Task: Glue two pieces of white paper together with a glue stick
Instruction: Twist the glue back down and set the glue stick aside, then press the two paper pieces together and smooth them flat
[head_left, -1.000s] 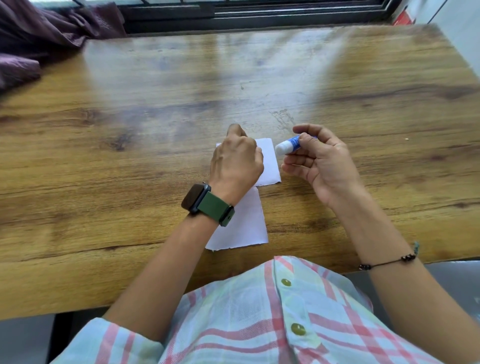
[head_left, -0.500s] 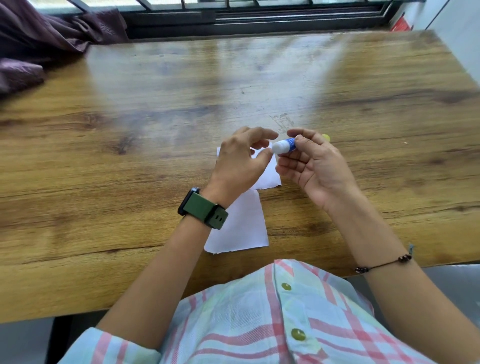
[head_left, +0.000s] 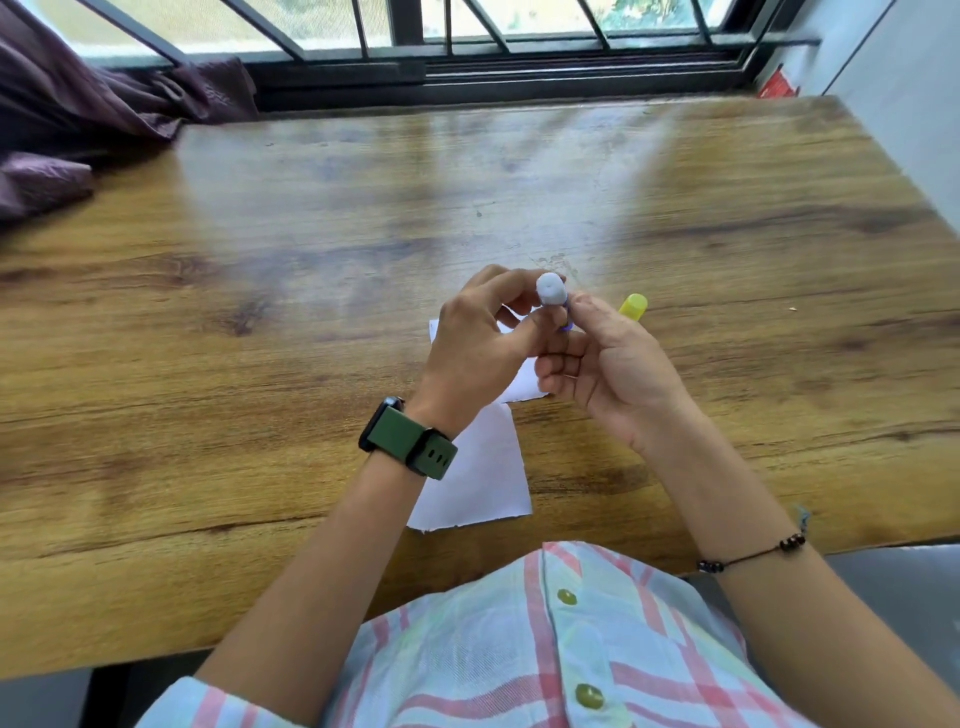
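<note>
Glue stick (head_left: 551, 291): held above the papers, white tip up and tilted away, long axis near upright.
Right hand (head_left: 608, 369): grip curled round the stick's lower body.
Left hand (head_left: 480, 345): thumb and fingers pinching the stick just under the tip.
Papers (head_left: 478, 483): two white pieces overlapping on the table (head_left: 260, 312), directly beneath both hands.
Cap (head_left: 632, 304): yellow, on the table just beyond the right hand.
Next, likely: tip must turn down toward the paper.

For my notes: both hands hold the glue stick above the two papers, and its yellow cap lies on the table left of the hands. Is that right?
Not quite. In the head view the yellow cap lies on the table to the right of the hands, beyond the right hand. The rest stands.
</note>
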